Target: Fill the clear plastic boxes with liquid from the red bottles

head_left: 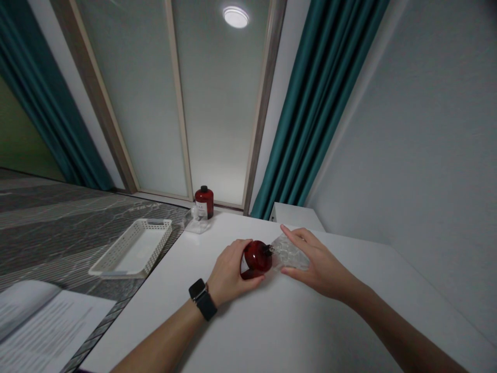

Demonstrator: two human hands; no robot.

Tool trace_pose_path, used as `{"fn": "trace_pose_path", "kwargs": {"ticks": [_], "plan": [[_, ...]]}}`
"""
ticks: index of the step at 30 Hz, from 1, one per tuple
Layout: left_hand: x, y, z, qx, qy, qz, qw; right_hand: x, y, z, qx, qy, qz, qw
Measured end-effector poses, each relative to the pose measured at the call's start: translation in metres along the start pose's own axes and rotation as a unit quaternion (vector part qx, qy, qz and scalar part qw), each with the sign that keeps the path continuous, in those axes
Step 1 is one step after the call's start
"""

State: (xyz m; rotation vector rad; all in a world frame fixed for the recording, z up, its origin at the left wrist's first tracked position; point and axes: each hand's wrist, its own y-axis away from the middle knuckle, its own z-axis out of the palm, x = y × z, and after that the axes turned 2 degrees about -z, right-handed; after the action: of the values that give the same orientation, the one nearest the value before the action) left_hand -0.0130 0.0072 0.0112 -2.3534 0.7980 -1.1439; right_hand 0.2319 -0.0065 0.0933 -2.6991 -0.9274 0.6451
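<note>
My left hand is wrapped round a dark red bottle with a white label, low over the white table. The bottle lies tilted on its side, its black neck pointing right. Around a clear, textured glass-like vessel, my right hand is closed from the right, thumb and fingers on opposite sides. The bottle's neck meets the vessel's left end; whether it goes inside is too blurred to tell. Another dark red bottle with a black cap stands upright at the far left table corner, behind a clear see-through object.
Left of the table, a white perforated basket and an open book lie on a lower grey patterned surface. A white cabinet stands beyond the far edge, near a teal curtain. A grey wall borders the right.
</note>
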Motion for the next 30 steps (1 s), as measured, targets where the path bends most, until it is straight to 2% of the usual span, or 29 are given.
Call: {"fn": "trace_pose_path", "kwargs": {"ticks": [30], "plan": [[0.0045,-0.0002,-0.0012,-0.007,0.025,-0.01,1.0,0.0002,-0.0011,-0.0074,0.001,0.024,-0.046,0.999]]}}
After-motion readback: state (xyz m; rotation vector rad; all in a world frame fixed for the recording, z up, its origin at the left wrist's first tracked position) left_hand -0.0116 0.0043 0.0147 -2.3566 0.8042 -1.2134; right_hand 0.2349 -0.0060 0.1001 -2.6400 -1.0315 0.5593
